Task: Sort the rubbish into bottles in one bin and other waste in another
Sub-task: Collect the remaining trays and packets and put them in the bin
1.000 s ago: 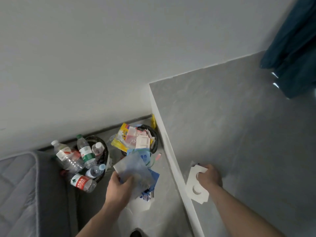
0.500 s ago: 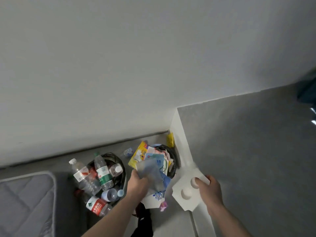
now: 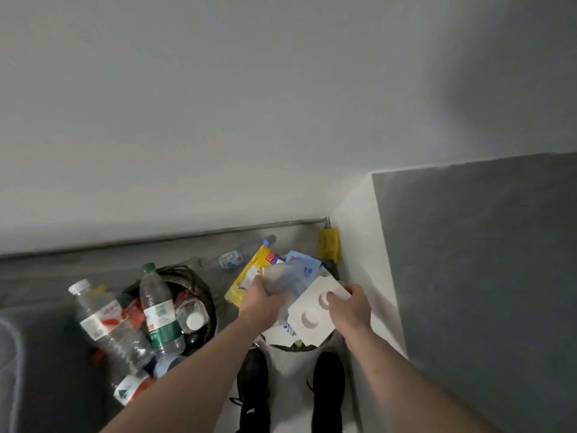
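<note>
Pale wall fills everything toward 12 o'clock, and the grey floor strip below it is tight, boxed by a grey-topped white counter [image 3: 468, 260] at 3 o'clock. I count two bins: a black-lined bin [image 3: 204, 287] at 9 o'clock, crammed with about five clear plastic bottles [image 3: 159, 310], mostly necks up, and a second, waste bin [image 3: 299, 347] under my hands. My left hand [image 3: 260, 303] pinches a translucent plastic wrapper [image 3: 285, 278] over it. My right hand [image 3: 349, 309] grips a white cardboard insert with two round holes [image 3: 313, 310], long axis running 7 to 1 o'clock. Two black shoes [image 3: 327, 392] stand at 6 o'clock.
</note>
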